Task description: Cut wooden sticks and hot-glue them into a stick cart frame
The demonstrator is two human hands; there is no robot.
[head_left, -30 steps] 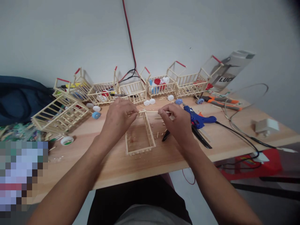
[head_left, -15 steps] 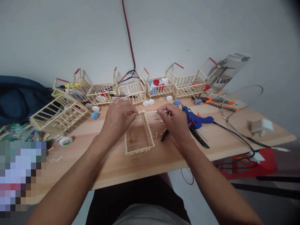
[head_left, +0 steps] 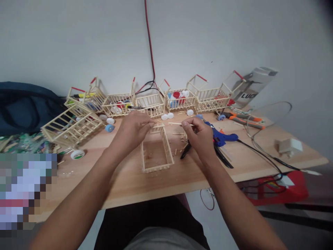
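Frame (head_left: 168,146) near the front edge of the worktop (head_left: 125,189) could tip if the right hand (head_left: 201,135), tightly pinching a stick (head_left: 174,123), bumps it; the left hand's (head_left: 132,130) grip I can't tell.

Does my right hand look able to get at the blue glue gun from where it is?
Probably yes: the blue glue gun lies right beside the right hand, which partly hides it, and nothing visible blocks the way. The hand's grip is on a thin stick, though.
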